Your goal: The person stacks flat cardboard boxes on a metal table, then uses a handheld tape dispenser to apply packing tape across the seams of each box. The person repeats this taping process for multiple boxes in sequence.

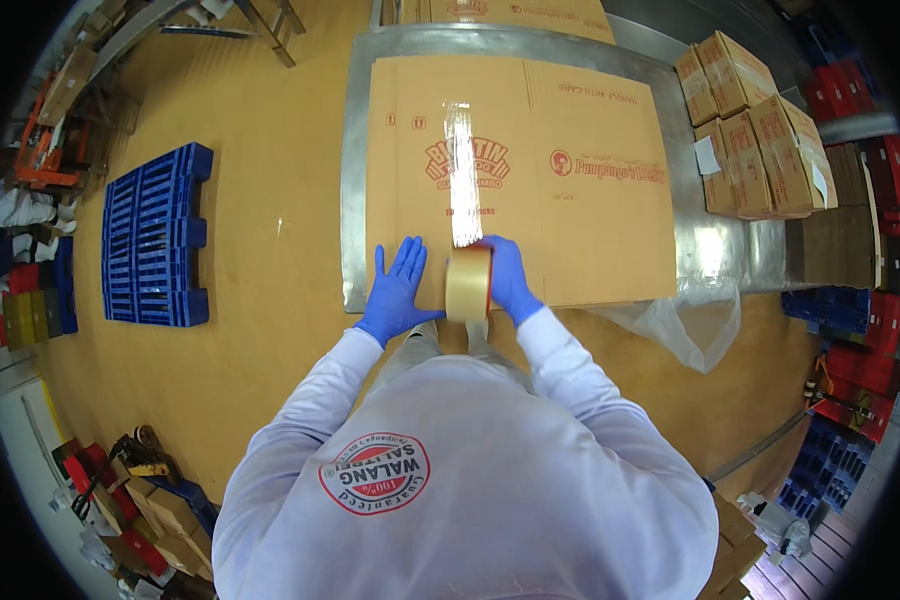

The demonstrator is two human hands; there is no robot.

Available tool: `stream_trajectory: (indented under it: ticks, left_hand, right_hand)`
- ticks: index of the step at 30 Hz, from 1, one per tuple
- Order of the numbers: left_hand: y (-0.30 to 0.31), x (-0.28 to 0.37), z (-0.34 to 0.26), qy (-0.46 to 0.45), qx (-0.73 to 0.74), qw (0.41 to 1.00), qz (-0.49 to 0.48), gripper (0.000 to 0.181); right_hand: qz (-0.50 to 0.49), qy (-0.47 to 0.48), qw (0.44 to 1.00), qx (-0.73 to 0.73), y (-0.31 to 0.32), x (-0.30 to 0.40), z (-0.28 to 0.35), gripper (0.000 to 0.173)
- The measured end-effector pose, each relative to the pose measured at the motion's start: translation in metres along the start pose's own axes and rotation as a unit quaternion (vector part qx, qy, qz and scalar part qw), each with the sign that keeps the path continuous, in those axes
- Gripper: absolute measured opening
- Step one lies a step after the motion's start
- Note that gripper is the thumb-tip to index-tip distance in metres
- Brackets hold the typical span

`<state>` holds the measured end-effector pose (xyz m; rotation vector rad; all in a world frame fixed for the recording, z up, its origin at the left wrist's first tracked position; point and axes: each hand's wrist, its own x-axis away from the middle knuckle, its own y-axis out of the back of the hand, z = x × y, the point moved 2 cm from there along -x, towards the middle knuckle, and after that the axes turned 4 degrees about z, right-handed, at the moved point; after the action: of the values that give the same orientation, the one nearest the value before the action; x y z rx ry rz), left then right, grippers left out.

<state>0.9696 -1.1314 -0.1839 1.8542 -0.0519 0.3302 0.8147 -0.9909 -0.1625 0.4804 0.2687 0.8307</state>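
A flat cardboard carton point(600, 247) with red print lies on a metal table point(354, 187) before me. Down its left half runs a shiny strip of clear packing tape point(461, 172). My right hand point(511, 274), in a blue glove, grips a wide roll of packing tape point(468, 285) at the carton's near edge, where the strip meets the roll. My gloved left hand point(396, 292) lies spread on the carton's near left corner, its thumb pointing towards the roll. The fingers of my right hand are partly hidden behind the roll.
Several small taped cartons point(757, 142) are stacked on the table's right side, near a pile of flat cardboard point(832, 232). A clear plastic bag point(697, 330) hangs off the near edge. On the floor to the left lies a blue plastic pallet point(157, 240); a pallet jack point(146, 457) stands behind at left.
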Motion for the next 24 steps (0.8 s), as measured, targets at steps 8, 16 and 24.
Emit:
stream_trajectory:
  ticks: [8,16,24]
  left_hand:
    - [0.021,0.002,-0.010,0.009,-0.016,0.998,0.055,0.116]
    - [0.036,-0.087,0.042,-0.002,-0.073,0.996,-0.042,0.120]
    - [0.128,-0.232,0.036,0.056,0.060,0.966,-0.245,0.089]
  right_hand:
    - [0.328,-0.113,0.937,-0.050,-0.016,-0.061,-0.005,0.038]
    - [0.025,0.087,0.991,-0.093,0.109,0.034,0.022,0.007]
    - [-0.271,-0.176,0.847,-0.423,0.098,0.072,-0.058,0.019]
